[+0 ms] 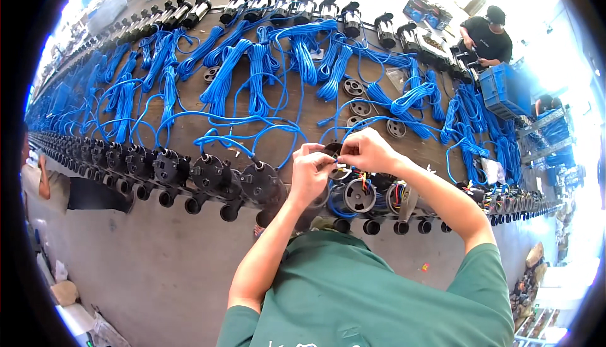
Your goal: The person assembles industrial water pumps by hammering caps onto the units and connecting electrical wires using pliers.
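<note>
At the near edge of the table, my left hand and my right hand meet over an open motor housing. Fingertips of both hands are pinched close together on thin wires; the exact ends are too small to make out. Just right of them is a round grey open housing with coloured wires at its rim. Another open housing with red and yellow wires follows it. Left of my left hand stands a closed black motor end with a blue cable coming out of its top.
Tied blue cable bundles cover much of the brown table. Loose metal rings lie among them. Rows of motors line the far edge. A co-worker stands far right near a blue crate; another person is at left.
</note>
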The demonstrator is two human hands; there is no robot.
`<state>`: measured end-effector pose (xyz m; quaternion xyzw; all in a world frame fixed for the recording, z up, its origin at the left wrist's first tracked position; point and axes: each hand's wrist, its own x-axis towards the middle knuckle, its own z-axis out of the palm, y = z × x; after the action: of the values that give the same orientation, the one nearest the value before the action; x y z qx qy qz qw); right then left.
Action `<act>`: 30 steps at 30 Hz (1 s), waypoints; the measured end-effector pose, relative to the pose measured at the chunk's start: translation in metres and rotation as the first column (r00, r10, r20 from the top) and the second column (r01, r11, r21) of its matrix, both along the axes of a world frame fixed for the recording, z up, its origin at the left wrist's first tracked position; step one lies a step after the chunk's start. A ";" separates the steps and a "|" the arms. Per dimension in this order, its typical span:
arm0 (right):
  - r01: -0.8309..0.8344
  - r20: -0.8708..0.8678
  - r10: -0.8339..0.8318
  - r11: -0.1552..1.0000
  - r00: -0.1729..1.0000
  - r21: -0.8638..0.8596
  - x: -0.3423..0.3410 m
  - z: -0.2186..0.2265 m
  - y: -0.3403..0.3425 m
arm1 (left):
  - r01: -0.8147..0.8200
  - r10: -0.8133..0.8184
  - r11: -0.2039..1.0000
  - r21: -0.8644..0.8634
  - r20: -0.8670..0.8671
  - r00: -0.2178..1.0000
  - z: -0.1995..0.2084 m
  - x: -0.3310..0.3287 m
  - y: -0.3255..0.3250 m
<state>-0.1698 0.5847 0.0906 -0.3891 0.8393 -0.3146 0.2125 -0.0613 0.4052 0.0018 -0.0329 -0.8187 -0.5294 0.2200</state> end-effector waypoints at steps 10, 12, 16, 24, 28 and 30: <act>-0.154 -0.658 0.047 0.982 0.752 -0.106 0.016 -0.002 0.013 | -0.071 0.073 0.996 0.045 -0.064 0.995 0.004 0.011 0.003; -0.265 -0.757 0.212 0.963 0.618 0.053 0.018 0.001 0.012 | -0.045 0.048 0.997 0.065 -0.052 0.997 0.006 0.010 0.002; -0.400 -0.814 0.343 0.904 0.468 0.151 0.011 -0.001 0.010 | -0.015 0.020 0.995 0.097 -0.050 0.999 0.000 0.009 0.000; 0.413 0.483 -0.443 0.894 0.755 0.174 0.034 -0.010 -0.006 | -0.110 0.036 0.977 -0.180 -0.368 0.929 -0.009 0.007 0.005; 0.480 0.853 -0.493 0.798 0.174 0.364 0.029 0.006 -0.004 | -0.123 0.048 0.980 -0.159 -0.408 0.912 -0.015 0.008 0.003; 0.165 0.256 -0.231 0.953 0.939 0.253 0.041 0.016 -0.003 | -0.107 0.030 0.979 -0.172 -0.401 0.915 -0.016 0.008 0.001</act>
<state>-0.1287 0.5817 0.1064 -0.2261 0.8659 -0.2886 0.3404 -0.0532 0.4063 -0.0142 -0.1316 -0.8045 -0.4232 0.3955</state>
